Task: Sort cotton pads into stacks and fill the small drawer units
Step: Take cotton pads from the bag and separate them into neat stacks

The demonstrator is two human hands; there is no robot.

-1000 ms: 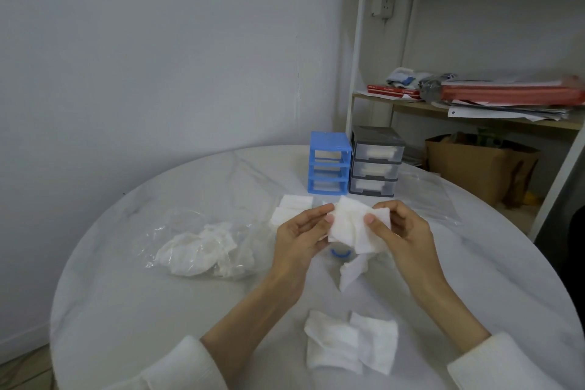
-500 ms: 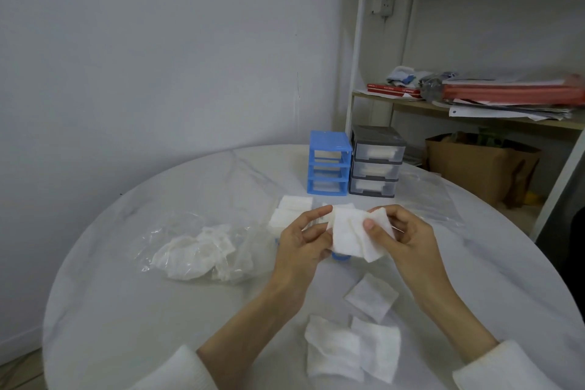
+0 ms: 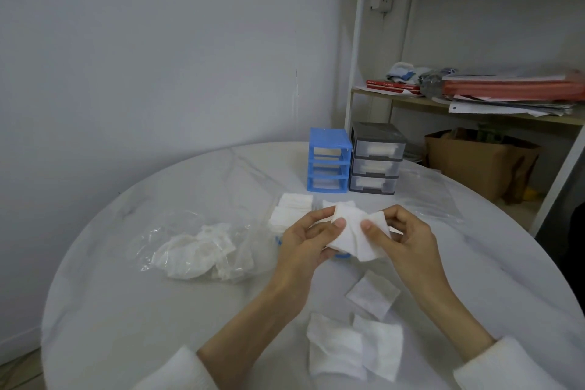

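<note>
Both hands hold a small bunch of white cotton pads [image 3: 352, 233] above the table's middle. My left hand [image 3: 305, 239] pinches its left side with thumb and fingers. My right hand [image 3: 400, 236] pinches its right side. One loose pad [image 3: 373, 294] lies on the table below the hands. Two more pads [image 3: 351, 347] lie overlapping near the front edge. A flat stack of pads [image 3: 291, 209] sits behind my left hand. The blue drawer unit [image 3: 329, 165] and the grey drawer unit [image 3: 375, 163] stand side by side at the back. A blue part under the hands is mostly hidden.
A clear plastic bag [image 3: 202, 247] with crumpled white pads lies on the left of the round marble table [image 3: 126, 310]. Another clear bag [image 3: 427, 196] lies flat at the right rear. A shelf [image 3: 474, 104] with papers and a brown paper bag [image 3: 474, 161] stand behind the table.
A pad dropped from the held bunch onto the table below my hands. The hands lowered slightly and keep working the bunch between them.
</note>
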